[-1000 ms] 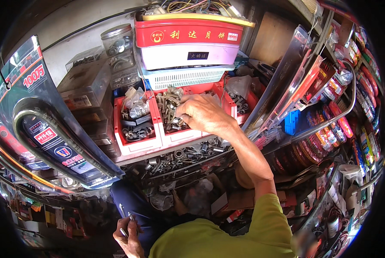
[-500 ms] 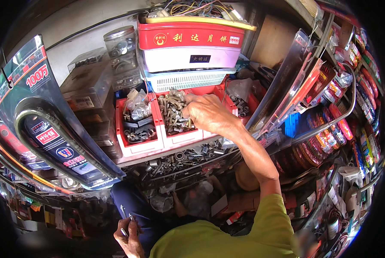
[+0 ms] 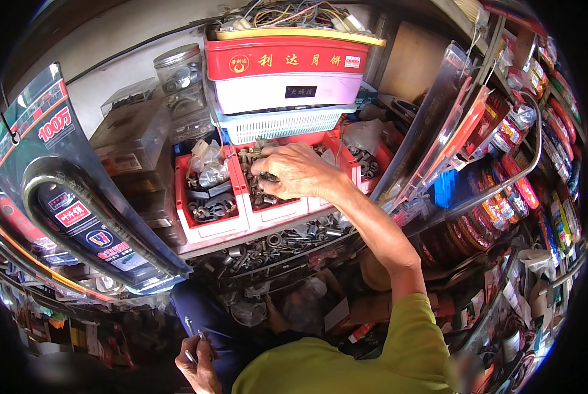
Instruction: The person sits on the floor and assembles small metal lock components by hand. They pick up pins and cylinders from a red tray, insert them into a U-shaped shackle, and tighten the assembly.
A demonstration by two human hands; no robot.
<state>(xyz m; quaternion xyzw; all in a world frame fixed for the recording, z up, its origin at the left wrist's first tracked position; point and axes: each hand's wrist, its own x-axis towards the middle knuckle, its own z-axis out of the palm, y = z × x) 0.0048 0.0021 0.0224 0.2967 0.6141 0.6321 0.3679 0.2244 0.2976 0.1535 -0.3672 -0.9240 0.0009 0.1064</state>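
My right hand (image 3: 297,172) reaches into the middle red bin (image 3: 277,215), its fingers curled down among the loose bolts (image 3: 249,157). Something small and dark shows between the thumb and fingers; I cannot make out what it is. Low in the view, my left hand (image 3: 200,368) is closed around a slim, shiny metal piece (image 3: 191,356), beside my dark blue trouser leg (image 3: 198,312). To the left of the bolts, another red bin (image 3: 212,230) holds dark metal parts (image 3: 215,209) and a clear plastic bag (image 3: 210,167).
A blue-white basket (image 3: 284,126), a lilac box (image 3: 254,94) and a red box (image 3: 281,59) are stacked behind the bins. Packaged locks (image 3: 87,203) hang at the left. A ledge of loose hardware (image 3: 274,240) lies below. A metal bar (image 3: 507,178) curves at the right.
My right hand has moved left and slightly down over the bolts, its fingers now more curled. My left hand stays nearly where it was. The whole view has shifted a little.
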